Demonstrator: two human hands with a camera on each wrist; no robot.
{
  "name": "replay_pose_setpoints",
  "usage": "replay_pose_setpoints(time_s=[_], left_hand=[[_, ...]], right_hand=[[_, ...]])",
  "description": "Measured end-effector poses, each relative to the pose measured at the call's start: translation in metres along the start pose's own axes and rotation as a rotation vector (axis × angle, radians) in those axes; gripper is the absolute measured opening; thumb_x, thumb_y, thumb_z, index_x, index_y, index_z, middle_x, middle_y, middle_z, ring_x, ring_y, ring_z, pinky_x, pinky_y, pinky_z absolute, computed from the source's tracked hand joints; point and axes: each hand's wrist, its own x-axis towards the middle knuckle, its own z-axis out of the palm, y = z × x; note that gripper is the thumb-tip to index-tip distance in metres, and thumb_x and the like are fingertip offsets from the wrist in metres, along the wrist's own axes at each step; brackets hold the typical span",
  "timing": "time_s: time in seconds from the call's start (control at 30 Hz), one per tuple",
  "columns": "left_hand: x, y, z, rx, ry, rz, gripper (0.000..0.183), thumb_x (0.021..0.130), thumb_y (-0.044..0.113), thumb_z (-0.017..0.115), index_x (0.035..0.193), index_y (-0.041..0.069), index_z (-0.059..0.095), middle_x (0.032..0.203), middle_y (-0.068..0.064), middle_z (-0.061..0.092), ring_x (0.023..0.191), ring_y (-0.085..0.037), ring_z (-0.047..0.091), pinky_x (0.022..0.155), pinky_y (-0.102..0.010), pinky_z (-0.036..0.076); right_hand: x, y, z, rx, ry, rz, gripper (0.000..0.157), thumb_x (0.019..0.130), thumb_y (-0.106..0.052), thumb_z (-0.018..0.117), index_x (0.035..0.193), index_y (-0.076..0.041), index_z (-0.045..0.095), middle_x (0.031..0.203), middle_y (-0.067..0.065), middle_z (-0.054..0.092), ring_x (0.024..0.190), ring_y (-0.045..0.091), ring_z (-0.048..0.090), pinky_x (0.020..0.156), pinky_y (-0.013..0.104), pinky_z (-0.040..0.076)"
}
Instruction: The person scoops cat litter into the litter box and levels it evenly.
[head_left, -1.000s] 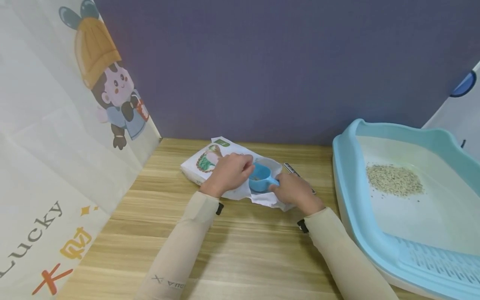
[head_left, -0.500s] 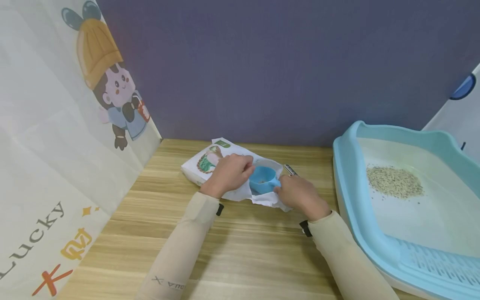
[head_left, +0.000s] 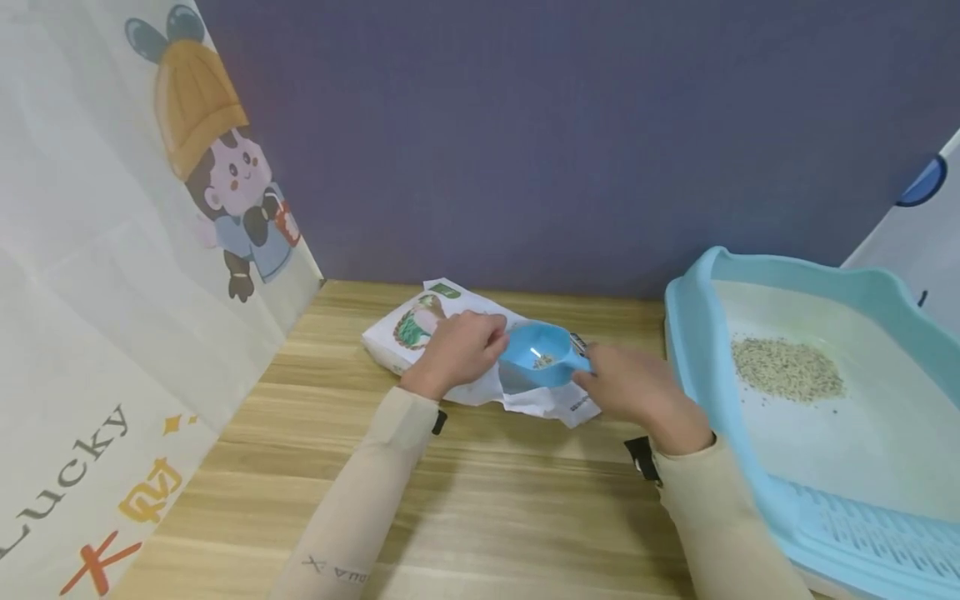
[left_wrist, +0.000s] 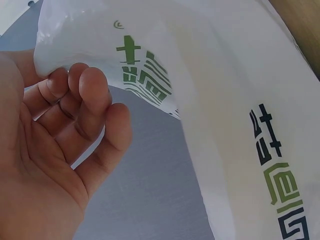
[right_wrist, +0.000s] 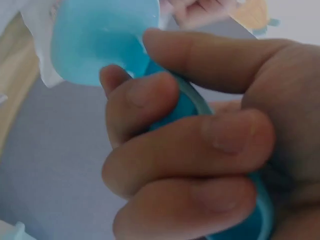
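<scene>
A white printed bag (head_left: 483,302) lies on its side on the wooden table, its mouth facing right. My left hand (head_left: 463,346) holds the edge of that mouth; in the left wrist view, the curled fingers (left_wrist: 92,92) and the thumb pinch the thin bag wall (left_wrist: 230,60). My right hand (head_left: 633,385) grips the handle of a light blue scoop (head_left: 536,354), with fingers wrapped round it in the right wrist view. A small heap of pale pellets (head_left: 543,362) sits in the scoop's bowl. The bowl is at the bag's mouth, overlapping its lower flap.
To the right stands a large blue-rimmed litter tray (head_left: 693,333) with a patch of pellets (head_left: 787,368) on its pale floor. A small black-and-white object (head_left: 578,342) lies behind the scoop. A dark panel (head_left: 562,150) rises at the back, a printed white sheet (head_left: 90,275) at left.
My right hand has drawn the scoop rightward and out of the bag's mouth, so more of the bowl and its pellets show. My left hand has stayed at the bag's edge.
</scene>
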Motion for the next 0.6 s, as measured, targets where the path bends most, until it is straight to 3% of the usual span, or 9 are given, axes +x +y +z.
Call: replay_pose_setpoints(time_s=[0.13,0.37,0.6], left_hand=[[0.001,0.000,0.002,-0.001,0.012,0.009,0.037,0.101,0.021,0.058,0.068,0.018,0.042,0.058,0.005,0.038,0.054,-0.010,0.037,0.051,-0.026,0.029],[0.002,-0.001,0.003,0.007,0.017,0.016,0.035,0.100,0.019,0.058,0.068,0.018,0.043,0.059,0.006,0.040,0.056,-0.010,0.039,0.051,-0.026,0.030],[0.003,-0.001,0.003,0.010,0.026,0.017,0.037,0.100,0.021,0.059,0.068,0.019,0.043,0.059,0.006,0.041,0.055,-0.010,0.039,0.051,-0.026,0.030]], right_hand=[[-0.010,0.008,-0.012,0.009,0.008,0.023,0.023,0.100,-0.031,0.062,0.095,-0.009,0.062,0.073,0.002,0.053,0.067,0.019,0.051,0.059,0.034,0.038],[-0.027,0.024,-0.033,0.045,0.015,0.047,0.022,0.100,-0.034,0.061,0.090,-0.014,0.061,0.069,0.000,0.052,0.061,0.017,0.049,0.054,0.033,0.037],[-0.041,0.043,-0.047,0.036,0.080,0.060,0.027,0.101,-0.037,0.062,0.097,-0.011,0.059,0.070,0.001,0.046,0.064,0.018,0.045,0.058,0.033,0.035]])
